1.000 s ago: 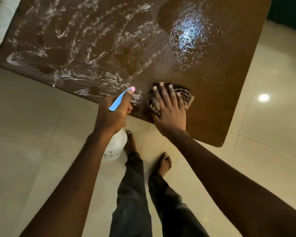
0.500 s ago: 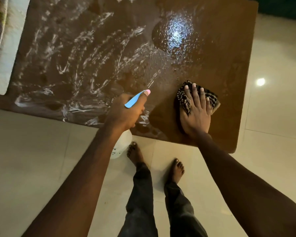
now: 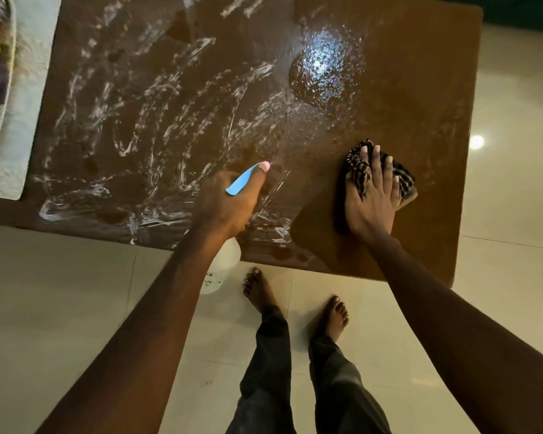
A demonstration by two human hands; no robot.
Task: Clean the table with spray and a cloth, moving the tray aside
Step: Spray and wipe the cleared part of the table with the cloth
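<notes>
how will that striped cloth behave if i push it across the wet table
Probably floppy: the cloth lies bunched in folds under the flat right hand, so it should crumple rather than slide as one piece. It likely glides easily over the wet patch on the table and drags more on dry areas. It looks light, needing pressure to stay put.

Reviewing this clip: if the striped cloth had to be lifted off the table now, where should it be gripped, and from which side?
Probably from above, pinching the bunched folds at its far left corner: the cloth lies crumpled on the table, pressed down by the right hand, and that corner sticks out clear of it.
</notes>
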